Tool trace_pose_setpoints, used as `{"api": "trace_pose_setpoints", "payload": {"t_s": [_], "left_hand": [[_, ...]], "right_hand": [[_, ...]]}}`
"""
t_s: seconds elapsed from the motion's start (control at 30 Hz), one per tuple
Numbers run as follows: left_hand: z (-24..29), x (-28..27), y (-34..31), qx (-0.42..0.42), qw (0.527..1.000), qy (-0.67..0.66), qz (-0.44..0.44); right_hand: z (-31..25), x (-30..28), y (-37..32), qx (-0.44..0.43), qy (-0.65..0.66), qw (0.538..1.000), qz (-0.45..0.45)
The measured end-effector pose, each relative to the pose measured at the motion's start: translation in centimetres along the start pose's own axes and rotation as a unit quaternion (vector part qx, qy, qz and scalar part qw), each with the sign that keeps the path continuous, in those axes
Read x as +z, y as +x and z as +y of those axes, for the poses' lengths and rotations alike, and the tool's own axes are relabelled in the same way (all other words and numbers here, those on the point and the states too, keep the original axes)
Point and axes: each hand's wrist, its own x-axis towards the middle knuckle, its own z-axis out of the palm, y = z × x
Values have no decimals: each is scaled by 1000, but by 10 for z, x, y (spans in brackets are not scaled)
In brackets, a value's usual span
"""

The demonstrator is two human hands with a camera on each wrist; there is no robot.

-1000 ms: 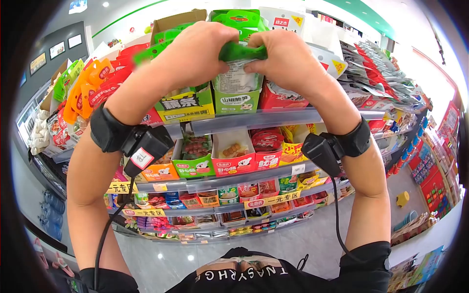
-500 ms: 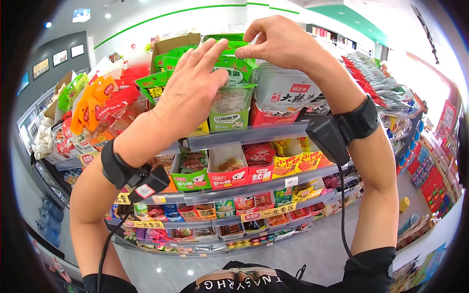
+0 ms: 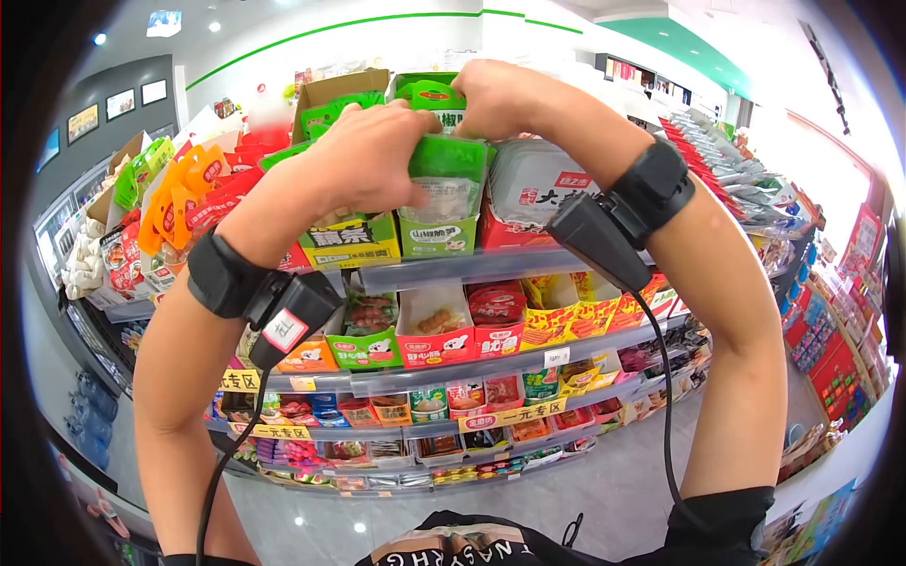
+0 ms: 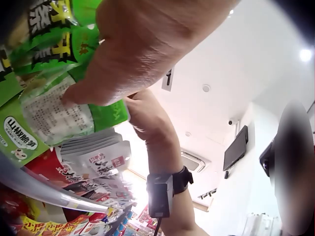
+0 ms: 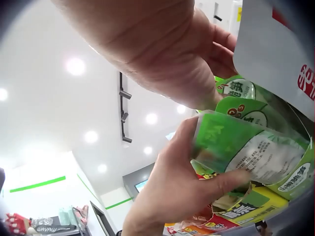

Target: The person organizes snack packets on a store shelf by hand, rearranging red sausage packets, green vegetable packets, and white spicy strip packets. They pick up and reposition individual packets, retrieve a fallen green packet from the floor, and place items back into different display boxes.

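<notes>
Packed snack shelves (image 3: 444,274) in a bright shop

Pale grey flooring (image 3: 340,514) shines at the bottom of the head view, and tier upon tier of boxed snacks climbs above it. Orange packs (image 3: 184,212) crowd the upper left; silver packs (image 3: 543,179) stand right of centre.

On the top tier, at upper centre, a green packet (image 3: 450,172) stands with its lower end in a light-green box (image 3: 437,237), its printed label facing out. A yellow box (image 3: 351,242) sits just to the left, a red box (image 3: 505,229) just to the right.

From overhead, the person's left hand (image 3: 382,156) covers much of its own grip. The right wrist view gives it away — thumb across the label, fingers behind, pinching the packet by its left side. The right hand (image 3: 500,99) reaches in at the top, by another green packet (image 3: 434,96) behind; its fingertips are partly hidden, so I can't tell whether they hold it.

Each wrist camera also looks up: a dark screen (image 4: 236,148) hangs at right in the left wrist view, while track lights (image 5: 124,93) run down the upper middle of the right one.
</notes>
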Motion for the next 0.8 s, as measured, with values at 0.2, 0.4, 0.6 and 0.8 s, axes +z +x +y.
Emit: {"api": "trace_pose_setpoints", "payload": {"t_s": [0.2, 0.4, 0.6, 0.8], "left_hand": [[6, 16, -17, 60, 988, 110, 86], [4, 33, -32, 143, 974, 110, 139], [14, 12, -25, 69, 994, 81, 35], [7, 28, -21, 134, 983, 61, 109]], "right_hand": [[-9, -13, -11, -20, 27, 998, -56], [8, -6, 6, -17, 94, 993, -62], [-7, 5, 0, -43, -58, 997, -19], [-4, -6, -2, -20, -83, 992, 92]]}}
